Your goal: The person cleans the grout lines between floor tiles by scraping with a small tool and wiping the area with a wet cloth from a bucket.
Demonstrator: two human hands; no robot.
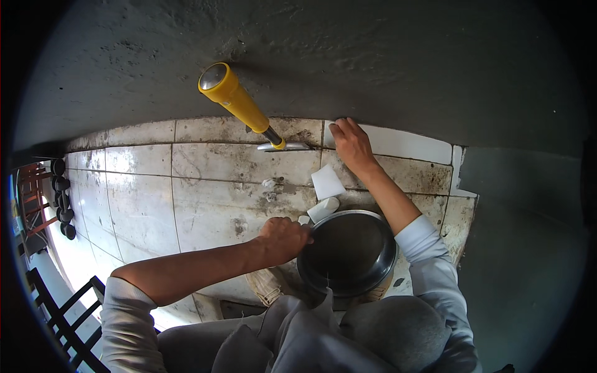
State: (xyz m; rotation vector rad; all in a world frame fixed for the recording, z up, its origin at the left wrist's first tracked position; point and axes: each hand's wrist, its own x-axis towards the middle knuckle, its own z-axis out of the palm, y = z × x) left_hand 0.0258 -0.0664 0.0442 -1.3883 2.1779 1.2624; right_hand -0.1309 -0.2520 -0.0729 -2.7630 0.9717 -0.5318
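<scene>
A person crouches over a stained tile floor [205,186], left hand [283,239] curled around the rim of a dark metal bowl [348,252], right hand [351,144] pressing flat, fingers together, on a white tile [404,143] at the wall, which could shift if pushed unevenly.

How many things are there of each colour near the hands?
Yellow: 1, the trowel handle
White: 3, the tile under the right hand, the loose square piece and the small chunk
Dark: 1, the round pan that the left hand holds by its rim
Total: 5
</scene>
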